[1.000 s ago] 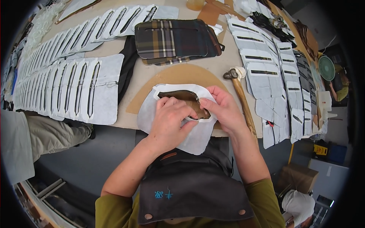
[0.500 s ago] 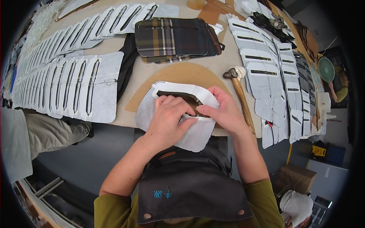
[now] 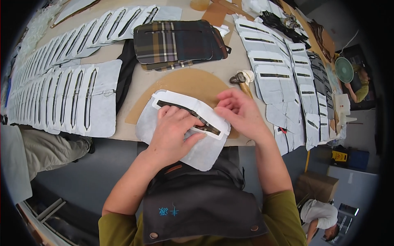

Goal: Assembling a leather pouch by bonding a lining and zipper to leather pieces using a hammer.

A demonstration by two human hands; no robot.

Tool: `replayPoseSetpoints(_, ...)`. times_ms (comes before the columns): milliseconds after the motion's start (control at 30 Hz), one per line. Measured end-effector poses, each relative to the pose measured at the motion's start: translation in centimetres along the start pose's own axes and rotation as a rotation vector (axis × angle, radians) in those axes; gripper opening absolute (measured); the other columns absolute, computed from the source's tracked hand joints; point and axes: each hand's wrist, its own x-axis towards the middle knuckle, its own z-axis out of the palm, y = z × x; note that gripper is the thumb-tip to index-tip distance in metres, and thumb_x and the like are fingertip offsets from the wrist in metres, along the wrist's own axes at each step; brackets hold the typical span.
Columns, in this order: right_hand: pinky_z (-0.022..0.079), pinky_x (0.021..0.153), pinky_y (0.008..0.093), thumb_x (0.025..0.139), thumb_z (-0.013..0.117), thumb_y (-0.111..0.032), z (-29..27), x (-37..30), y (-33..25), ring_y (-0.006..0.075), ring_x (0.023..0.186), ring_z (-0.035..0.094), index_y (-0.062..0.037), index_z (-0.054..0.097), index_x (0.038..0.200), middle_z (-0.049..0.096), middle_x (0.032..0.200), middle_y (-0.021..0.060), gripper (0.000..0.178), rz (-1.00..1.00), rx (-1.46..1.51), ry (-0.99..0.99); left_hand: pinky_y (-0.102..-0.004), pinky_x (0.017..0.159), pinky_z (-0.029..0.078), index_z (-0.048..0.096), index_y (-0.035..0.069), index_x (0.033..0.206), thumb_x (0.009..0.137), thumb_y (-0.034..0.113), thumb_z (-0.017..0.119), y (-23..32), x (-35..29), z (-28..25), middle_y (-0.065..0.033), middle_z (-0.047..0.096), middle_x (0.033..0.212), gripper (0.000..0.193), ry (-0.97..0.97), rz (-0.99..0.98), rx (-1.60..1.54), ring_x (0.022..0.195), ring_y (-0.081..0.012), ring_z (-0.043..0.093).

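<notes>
Pale panel lies across near edge of worktop, partly over brown board, probably for support. Left hand holds panel, fingers in slot, thumb outside, seemingly steadying it. Right hand loosely curled, thumb and fingertips parted, at panel's right end; contact unclear. Versus half second ago: right hand off slot, slot flatter, narrower.

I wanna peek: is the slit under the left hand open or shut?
Open: the slit gapes past the left hand, edges apart.
</notes>
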Motion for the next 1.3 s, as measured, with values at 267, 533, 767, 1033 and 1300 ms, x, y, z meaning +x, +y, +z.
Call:
replayPoseSetpoints(267,0.051,0.072,0.0414,0.079,0.071,-0.003,0.4,-1.8,-3.4,0.0307,0.079,0.064,-0.0090,0.070,0.101,0.066,0.089,0.0072,0.022,-0.266,-0.659,-0.283,-0.0402,0.091,0.036,0.073,0.015,0.083,0.076,0.014,0.083,0.2,0.0,0.6,0.0007,0.063,0.086,0.012,0.043,0.092,0.126,0.091,-0.0215,0.058)
replayPoseSetpoints(533,0.050,0.075,0.0461,0.081,0.066,-0.001,-0.2,-0.2,-2.5,0.0362,0.085,0.065,-0.0070,0.069,0.096,0.067,0.092,0.0114,0.017,-0.379,-0.818,-0.473,-0.0397,0.090,0.035,0.073,0.018,0.083,0.073,0.014,0.083,-0.1,0.0,0.5,0.0045,0.063,0.089,0.014,0.095,0.242,0.177,0.087,-0.0184,0.057)
replayPoseSetpoints(767,0.050,0.073,0.0461,0.079,0.063,-0.001,-0.3,0.4,-4.4,0.0353,0.084,0.066,-0.0065,0.072,0.088,0.069,0.086,0.0115,0.013,-0.323,-0.979,-0.527,-0.0401,0.090,0.034,0.073,0.018,0.086,0.071,0.014,0.084,-0.3,0.1,0.5,0.0050,0.066,0.103,0.019,0.095,0.271,0.204,0.089,-0.0194,0.056)
replayPoseSetpoints(1033,0.049,0.068,0.0475,0.073,0.068,-0.002,0.1,1.0,-5.6,0.0363,0.080,0.066,-0.0067,0.071,0.081,0.068,0.078,0.0129,0.009,-0.340,-1.171,-0.590,-0.0401,0.090,0.034,0.072,0.016,0.084,0.071,0.014,0.085,-0.4,0.4,0.4,0.0046,0.067,0.106,0.019,0.051,0.226,0.186,0.091,-0.0195,0.057)
replayPoseSetpoints(1300,0.048,0.082,0.0416,0.078,0.068,-0.008,-2.1,0.7,-2.1,0.0312,0.079,0.065,-0.0090,0.069,0.077,0.065,0.073,0.0089,0.002,-0.646,-0.967,-0.529,-0.0393,0.088,0.037,0.071,0.015,0.081,0.075,0.015,0.083,-0.3,0.7,0.1,0.0010,0.061,0.095,0.013,-0.022,0.141,0.155,0.088,-0.0207,0.057)
